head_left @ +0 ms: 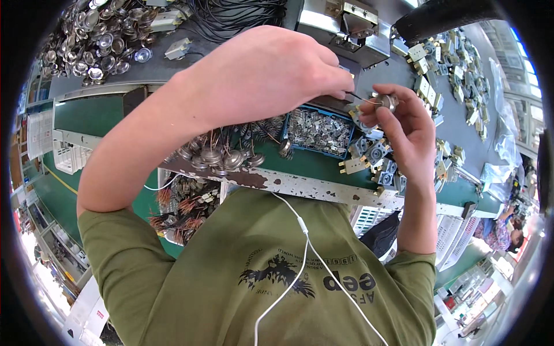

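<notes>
With my left hand (288, 72) I am pinching a thin dark wire (362, 98) between the fingertips, while my right hand (412, 124) is gripping a small round metal part (386, 102) between thumb and fingers. Wire and part are meeting between my two hands, over the worktop (314, 168). Nearer my body, a blue tray (317, 153) of small metal pieces is sitting between a bunch of wired round parts (231, 160) and some grey blocks (376, 152) that are lying by my right hand
</notes>
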A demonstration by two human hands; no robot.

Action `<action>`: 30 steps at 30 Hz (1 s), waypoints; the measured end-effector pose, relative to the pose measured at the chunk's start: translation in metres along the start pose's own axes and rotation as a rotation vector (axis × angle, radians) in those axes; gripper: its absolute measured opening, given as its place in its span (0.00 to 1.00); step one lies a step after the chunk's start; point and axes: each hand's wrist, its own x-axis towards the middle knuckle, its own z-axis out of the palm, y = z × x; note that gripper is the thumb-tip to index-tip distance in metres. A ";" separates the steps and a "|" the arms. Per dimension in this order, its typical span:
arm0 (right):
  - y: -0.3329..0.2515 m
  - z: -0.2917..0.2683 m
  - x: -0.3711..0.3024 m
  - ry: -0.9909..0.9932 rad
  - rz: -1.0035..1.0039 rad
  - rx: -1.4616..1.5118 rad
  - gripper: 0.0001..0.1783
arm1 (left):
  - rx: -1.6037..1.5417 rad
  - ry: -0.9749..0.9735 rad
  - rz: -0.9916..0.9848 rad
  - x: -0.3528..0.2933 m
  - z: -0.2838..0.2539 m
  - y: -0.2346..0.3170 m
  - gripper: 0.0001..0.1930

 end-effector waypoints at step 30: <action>-0.014 0.018 0.031 0.098 0.014 0.342 0.15 | 0.197 0.101 -0.031 -0.004 0.008 -0.006 0.05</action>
